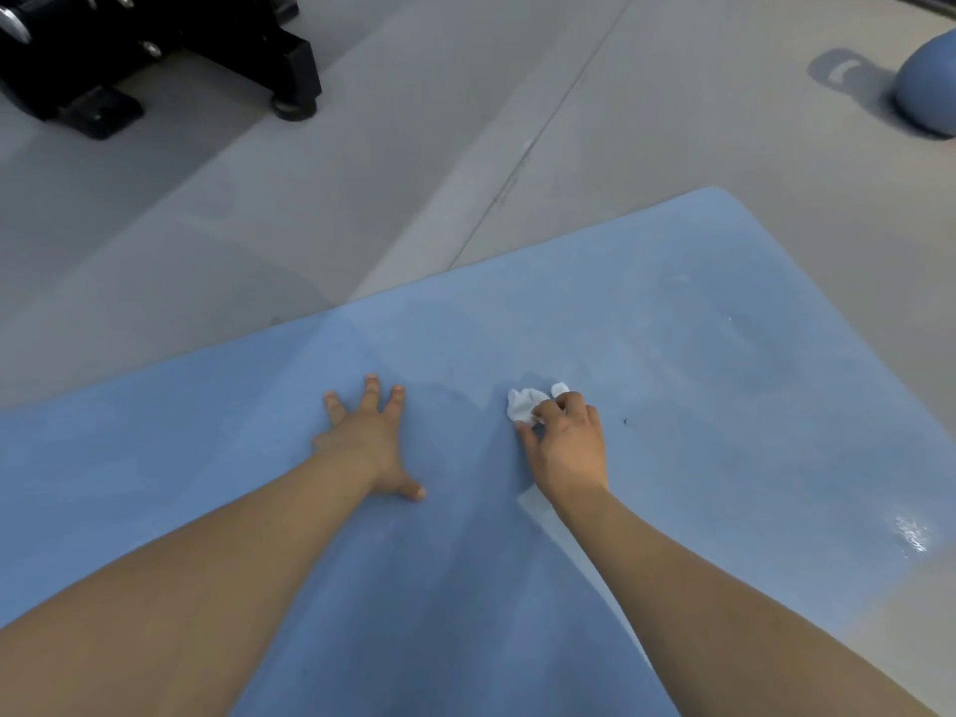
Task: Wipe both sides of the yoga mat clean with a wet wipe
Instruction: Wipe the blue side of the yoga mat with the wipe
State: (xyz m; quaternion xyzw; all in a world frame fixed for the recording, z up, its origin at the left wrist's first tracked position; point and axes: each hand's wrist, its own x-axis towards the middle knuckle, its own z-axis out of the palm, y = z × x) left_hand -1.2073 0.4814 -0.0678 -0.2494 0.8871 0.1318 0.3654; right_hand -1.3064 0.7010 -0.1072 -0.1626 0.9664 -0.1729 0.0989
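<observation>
Left hand (370, 441) flat on yoga mat (672, 328), right hand (566, 445) scrunching wet wipe (523, 404); black machine base (155, 49) & blue ball (928, 85) nearby on floor (362, 173).

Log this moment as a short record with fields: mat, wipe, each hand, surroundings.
mat: blue yoga mat lying flat on grey floor, wet sheen near its right edge
wipe: white wet wipe, crumpled, on the mat
right hand: grips the wipe against the mat
left hand: fingers spread, palm resting flat on the mat
mark: small dark speck right of the wiping hand
surroundings: black equipment base far left; blue ball far right
</observation>
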